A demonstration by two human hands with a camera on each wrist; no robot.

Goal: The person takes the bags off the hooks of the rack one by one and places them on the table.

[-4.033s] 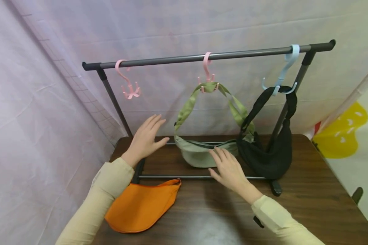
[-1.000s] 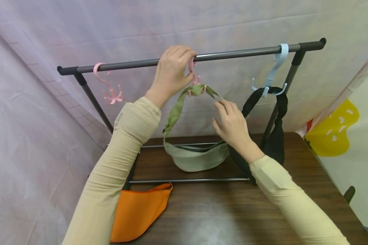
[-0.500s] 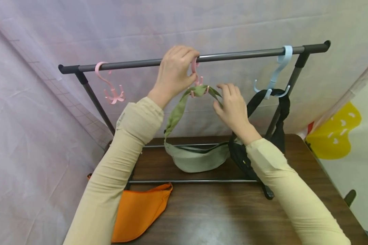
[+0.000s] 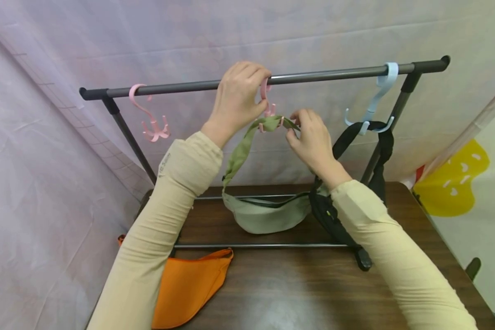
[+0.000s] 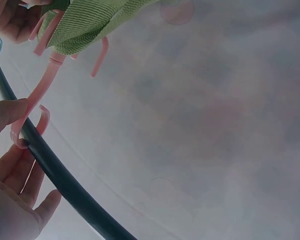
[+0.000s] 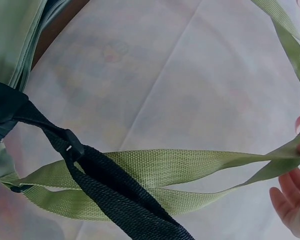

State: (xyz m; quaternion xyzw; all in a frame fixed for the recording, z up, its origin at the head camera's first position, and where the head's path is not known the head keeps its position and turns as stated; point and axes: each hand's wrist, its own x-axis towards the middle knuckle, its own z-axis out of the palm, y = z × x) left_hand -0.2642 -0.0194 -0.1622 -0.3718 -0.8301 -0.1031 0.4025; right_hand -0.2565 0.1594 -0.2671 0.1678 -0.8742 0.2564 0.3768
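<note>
A sage-green waist bag [image 4: 268, 217] hangs by its strap [image 4: 238, 158] from the prongs of the middle pink hook [image 4: 264, 90]. At the rail, my left hand [image 4: 237, 98] holds the top of this hook; in the left wrist view thumb and fingers of the left hand [image 5: 12, 205] pinch it where it loops over the bar. Just right of the prongs, my right hand [image 4: 313, 140] pinches the strap. The right wrist view shows the right hand [image 6: 292, 197] at the edge, with the doubled strap [image 6: 205, 172] stretching from it. A black strap [image 6: 120, 175] crosses there.
A black bag [image 4: 326, 217] hangs from a blue hook [image 4: 373, 105] at the right, close to the green one. Another pink hook [image 4: 154, 133] hangs bare at the left of the rail [image 4: 326, 75]. An orange bag [image 4: 189, 286] lies on the brown table [image 4: 272, 288].
Both hands have risen from above the table: the left to the middle hook's top, the right to the green strap. Over the last second the right hand has moved slightly up the strap.
</note>
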